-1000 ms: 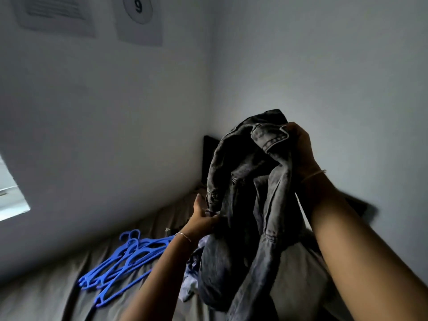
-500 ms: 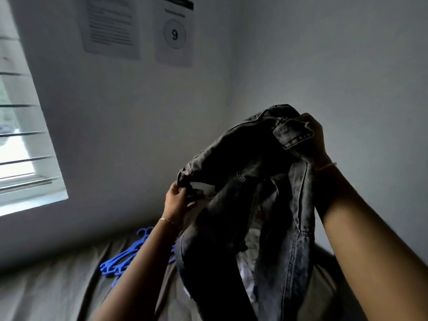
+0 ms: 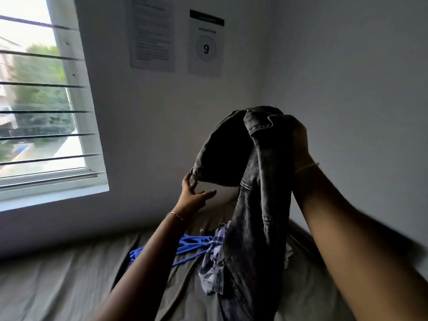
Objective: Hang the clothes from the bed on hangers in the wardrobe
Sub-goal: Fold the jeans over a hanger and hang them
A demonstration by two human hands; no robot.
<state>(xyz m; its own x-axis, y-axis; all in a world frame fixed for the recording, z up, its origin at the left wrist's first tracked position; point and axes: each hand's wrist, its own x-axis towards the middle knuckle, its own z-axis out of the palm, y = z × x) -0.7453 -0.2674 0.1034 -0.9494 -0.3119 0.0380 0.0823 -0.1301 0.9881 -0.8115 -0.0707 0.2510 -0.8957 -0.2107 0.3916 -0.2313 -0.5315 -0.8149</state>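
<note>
Right hand (image 3: 298,140) up high, grips top of dark denim garment (image 3: 254,205). Garment hangs down to bed (image 3: 58,286). Left hand (image 3: 193,196) lower, fingertips touch garment's low corner, thumb out. Blue hangers (image 3: 190,243) lie on bed, partly behind left arm. Checked shirt (image 3: 214,262) lies right beside hangers. Window (image 3: 34,100) at left. Two papers on wall; paper with 9 (image 3: 205,48) on right.
</note>
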